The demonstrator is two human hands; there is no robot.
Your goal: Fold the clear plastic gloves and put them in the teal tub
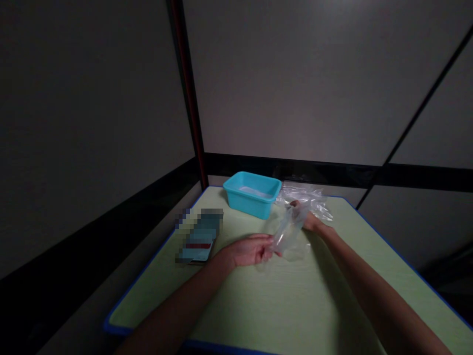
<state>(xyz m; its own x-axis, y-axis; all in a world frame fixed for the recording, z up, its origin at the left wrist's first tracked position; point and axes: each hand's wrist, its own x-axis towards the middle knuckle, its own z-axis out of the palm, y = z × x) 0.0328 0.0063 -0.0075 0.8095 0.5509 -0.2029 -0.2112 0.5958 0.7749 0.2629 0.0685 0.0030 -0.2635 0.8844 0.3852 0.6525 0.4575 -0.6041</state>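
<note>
A clear plastic bag (288,229) is stretched between my two hands above the table. My left hand (254,250) has its fingers closed on the bag's near left end. Farther back and to the right, my right hand (303,215) grips the bag's upper end, its fingers partly seen through the plastic. Behind my right hand lies a pile of clear plastic bags (321,202). A turquoise basket (248,203) stands just left of that pile, with something pale lying inside it.
The light green table (281,305) has a blue edge. A phone-like flat object (203,236), partly pixelated, lies on its left side. Grey wall panels with dark strips rise behind the table and at the left.
</note>
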